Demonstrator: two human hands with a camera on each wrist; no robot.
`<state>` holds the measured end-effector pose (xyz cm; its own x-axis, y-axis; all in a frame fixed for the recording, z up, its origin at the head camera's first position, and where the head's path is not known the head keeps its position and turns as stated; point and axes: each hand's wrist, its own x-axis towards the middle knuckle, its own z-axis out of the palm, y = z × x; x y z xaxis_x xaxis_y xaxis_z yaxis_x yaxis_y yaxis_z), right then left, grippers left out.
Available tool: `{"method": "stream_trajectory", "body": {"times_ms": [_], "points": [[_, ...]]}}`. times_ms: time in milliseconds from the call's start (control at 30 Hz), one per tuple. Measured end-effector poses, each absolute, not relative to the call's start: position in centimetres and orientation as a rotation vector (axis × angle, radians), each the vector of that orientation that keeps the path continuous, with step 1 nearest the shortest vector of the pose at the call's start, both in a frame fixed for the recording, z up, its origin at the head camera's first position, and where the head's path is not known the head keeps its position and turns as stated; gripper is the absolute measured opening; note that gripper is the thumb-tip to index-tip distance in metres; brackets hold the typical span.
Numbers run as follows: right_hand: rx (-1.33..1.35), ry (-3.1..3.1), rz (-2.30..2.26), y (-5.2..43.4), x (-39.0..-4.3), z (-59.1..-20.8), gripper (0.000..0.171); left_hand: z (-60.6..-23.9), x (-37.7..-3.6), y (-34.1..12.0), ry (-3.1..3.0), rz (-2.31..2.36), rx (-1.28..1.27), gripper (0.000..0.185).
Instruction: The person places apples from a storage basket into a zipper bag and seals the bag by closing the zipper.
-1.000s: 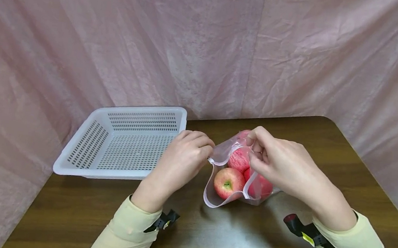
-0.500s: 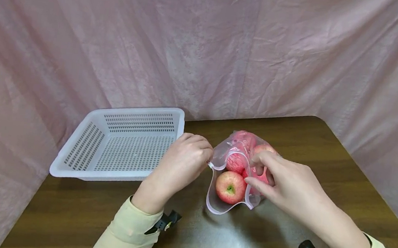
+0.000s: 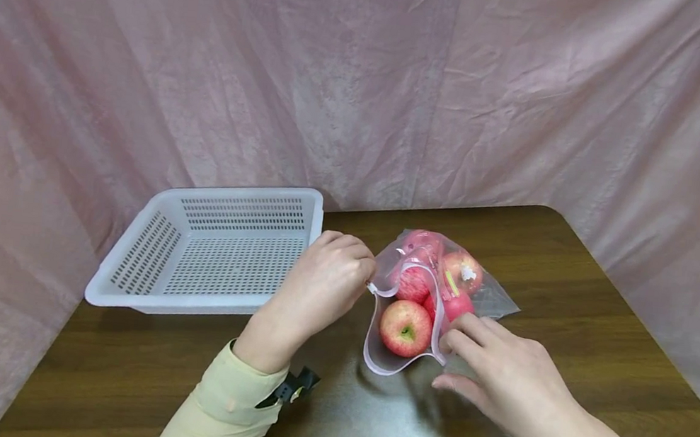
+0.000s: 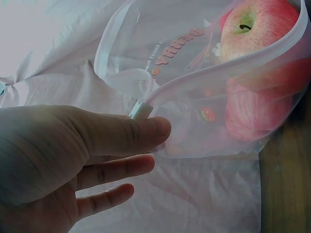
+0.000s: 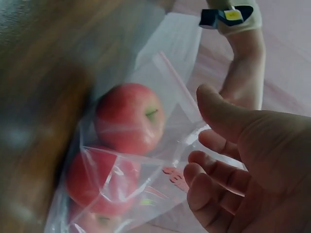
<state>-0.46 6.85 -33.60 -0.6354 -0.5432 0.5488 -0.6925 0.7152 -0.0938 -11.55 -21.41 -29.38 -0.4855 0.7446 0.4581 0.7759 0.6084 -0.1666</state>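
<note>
A clear zip bag with a pale zip edge lies on the table, its mouth gaping toward me. Several red apples are inside, one sitting right at the mouth. My left hand pinches the bag's corner between thumb and finger, by the white zip slider; its other fingers are loose. My right hand is at the mouth's right side, thumb apart and fingers loosely bent, holding nothing. Whether its fingertips touch the bag I cannot tell. Red lettering shows on the plastic in the right wrist view.
A white perforated plastic basket stands on the wooden table to the left of my left hand, with nothing in it. Behind the table hangs a pink curtain.
My right hand has let go of the bag's edge and moved down and right, its fingers spreading. More of the bag and apples shows. The left hand keeps its pinch nearly in place.
</note>
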Motion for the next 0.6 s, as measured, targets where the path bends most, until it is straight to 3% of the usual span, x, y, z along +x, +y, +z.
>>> {"method": "stream_trajectory", "body": {"times_ms": [100, 233, 367, 600], "points": [[0.943, -2.405, 0.372, 6.7, -0.5, -34.2, 0.045, -29.5, -11.5, -21.4, -2.343, -0.085, -1.202, 0.015], [0.925, -2.381, 0.342, 6.4, -0.5, -34.6, 0.012, -29.5, -11.5, -21.4, -2.336, -0.084, -1.198, 0.016], [0.889, -2.358, 0.32, 6.5, -0.5, -34.6, 0.044, -29.6, -11.6, -21.5, -2.329, -0.09, -1.188, 0.015], [0.791, -2.384, 0.305, 8.4, -1.1, -33.6, 0.049, -29.4, -11.9, -22.0, -2.321, -0.124, -1.141, 0.013]]}}
